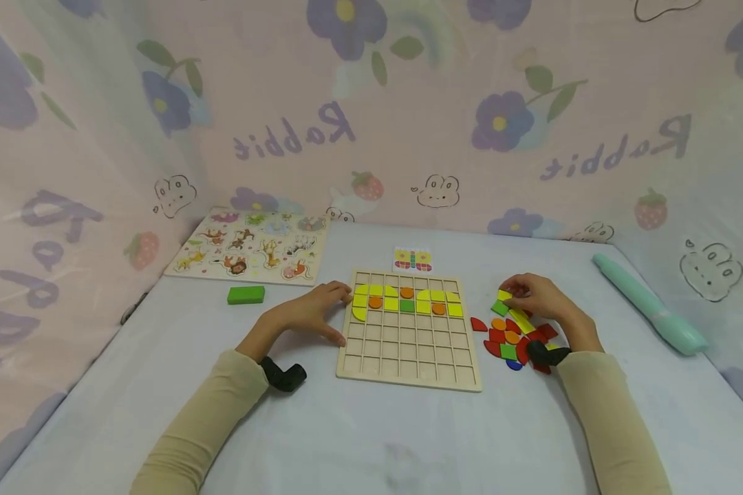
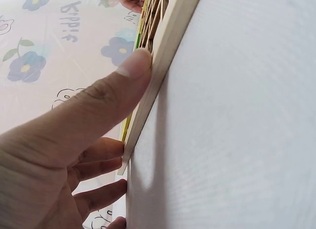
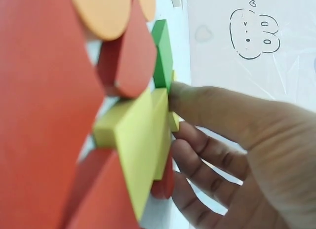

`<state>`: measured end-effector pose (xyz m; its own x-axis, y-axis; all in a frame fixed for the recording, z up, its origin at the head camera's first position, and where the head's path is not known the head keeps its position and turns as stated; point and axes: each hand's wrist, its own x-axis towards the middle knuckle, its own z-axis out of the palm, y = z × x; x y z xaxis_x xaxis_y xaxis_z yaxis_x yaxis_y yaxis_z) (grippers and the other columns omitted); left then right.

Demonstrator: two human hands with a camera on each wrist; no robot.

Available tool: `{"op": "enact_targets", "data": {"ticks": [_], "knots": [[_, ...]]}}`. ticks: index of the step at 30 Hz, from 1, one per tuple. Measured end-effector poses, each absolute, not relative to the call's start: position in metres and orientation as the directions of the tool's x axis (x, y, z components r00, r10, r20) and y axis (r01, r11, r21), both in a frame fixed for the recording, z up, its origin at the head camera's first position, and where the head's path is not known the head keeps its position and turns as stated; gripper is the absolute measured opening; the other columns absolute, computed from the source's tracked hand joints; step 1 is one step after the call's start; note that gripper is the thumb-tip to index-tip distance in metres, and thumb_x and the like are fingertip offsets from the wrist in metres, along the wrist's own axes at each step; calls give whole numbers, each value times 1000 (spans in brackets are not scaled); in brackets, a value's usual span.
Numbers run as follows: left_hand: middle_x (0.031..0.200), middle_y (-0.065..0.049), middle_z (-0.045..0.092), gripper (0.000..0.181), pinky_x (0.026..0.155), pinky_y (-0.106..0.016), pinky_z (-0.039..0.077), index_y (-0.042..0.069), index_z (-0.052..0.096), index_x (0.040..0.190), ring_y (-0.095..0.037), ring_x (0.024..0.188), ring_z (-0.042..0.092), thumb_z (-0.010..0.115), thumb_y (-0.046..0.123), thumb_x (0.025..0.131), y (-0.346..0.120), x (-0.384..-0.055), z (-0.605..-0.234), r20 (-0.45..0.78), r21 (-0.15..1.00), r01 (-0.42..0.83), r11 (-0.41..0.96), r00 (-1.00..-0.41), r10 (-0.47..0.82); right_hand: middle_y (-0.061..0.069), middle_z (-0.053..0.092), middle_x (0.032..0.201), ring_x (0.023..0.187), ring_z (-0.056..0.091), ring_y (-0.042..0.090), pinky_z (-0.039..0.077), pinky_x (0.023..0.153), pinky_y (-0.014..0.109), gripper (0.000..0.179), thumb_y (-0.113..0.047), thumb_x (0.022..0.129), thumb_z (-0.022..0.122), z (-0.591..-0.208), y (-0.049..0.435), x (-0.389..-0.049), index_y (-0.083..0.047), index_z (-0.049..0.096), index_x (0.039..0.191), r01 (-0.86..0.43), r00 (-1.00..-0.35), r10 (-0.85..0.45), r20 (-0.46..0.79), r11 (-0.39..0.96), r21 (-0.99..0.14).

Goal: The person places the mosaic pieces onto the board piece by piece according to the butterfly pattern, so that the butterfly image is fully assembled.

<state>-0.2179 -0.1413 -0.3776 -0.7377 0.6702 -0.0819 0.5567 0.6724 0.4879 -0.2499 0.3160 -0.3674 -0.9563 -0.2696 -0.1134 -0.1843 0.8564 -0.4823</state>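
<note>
A wooden grid board (image 1: 408,378) lies flat in the middle, with yellow pieces (image 1: 360,301), orange discs (image 1: 375,302) and a green square (image 1: 406,305) in its upper rows. My left hand (image 1: 303,313) rests at the board's left edge, fingers spread; in the left wrist view the thumb (image 2: 106,91) touches the rim. To the right of the board, my right hand (image 1: 541,299) pinches a small yellow square (image 1: 504,295) between thumb and fingers. Under and beside this hand is a loose pile of red (image 1: 494,348), orange, yellow, green and blue pieces.
A pattern card (image 1: 413,259) stands behind the board. At the back left lies an animal puzzle board (image 1: 254,247), with a green block (image 1: 245,295) in front of it. A mint-green tube-shaped object (image 1: 650,302) lies at the far right. Printed cloth walls (image 1: 408,137) enclose the table.
</note>
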Motion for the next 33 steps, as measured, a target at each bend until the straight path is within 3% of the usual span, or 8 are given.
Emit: {"op": "enact_targets", "data": {"ticks": [7, 13, 23, 33], "knots": [[143, -10, 35, 73, 110, -45, 26, 8, 48, 124, -29, 134, 29, 81, 42, 69, -140, -217, -374, -85, 509, 551, 662, -732, 675, 13, 58, 98, 88, 51, 26, 53, 73, 32, 35, -17, 84, 68, -368, 316, -249, 1, 59, 114, -155, -960, -249, -132, 858, -490], [142, -12, 35, 76, 110, -46, 27, 6, 47, 126, -31, 133, 30, 80, 42, 69, -144, -216, -373, -82, 500, 555, 665, -734, 674, 13, 59, 100, 90, 52, 27, 51, 79, 39, 34, -16, 86, 67, -367, 312, -252, 0, 59, 115, -212, -954, -286, -93, 858, -467], [142, -12, 35, 77, 110, -47, 25, 6, 47, 127, -31, 134, 29, 80, 42, 69, -144, -218, -375, -77, 505, 560, 657, -729, 681, 11, 58, 96, 86, 52, 25, 52, 68, 27, 29, -11, 85, 67, -359, 315, -241, 0, 60, 111, -246, -944, -321, -82, 845, -475], [142, -12, 35, 77, 110, -47, 26, 6, 48, 127, -31, 134, 29, 81, 42, 68, -142, -218, -374, -77, 505, 563, 655, -726, 684, 14, 58, 99, 89, 53, 27, 53, 71, 31, 34, -12, 84, 68, -361, 319, -239, -1, 57, 114, -257, -946, -320, -55, 842, -474]]}}
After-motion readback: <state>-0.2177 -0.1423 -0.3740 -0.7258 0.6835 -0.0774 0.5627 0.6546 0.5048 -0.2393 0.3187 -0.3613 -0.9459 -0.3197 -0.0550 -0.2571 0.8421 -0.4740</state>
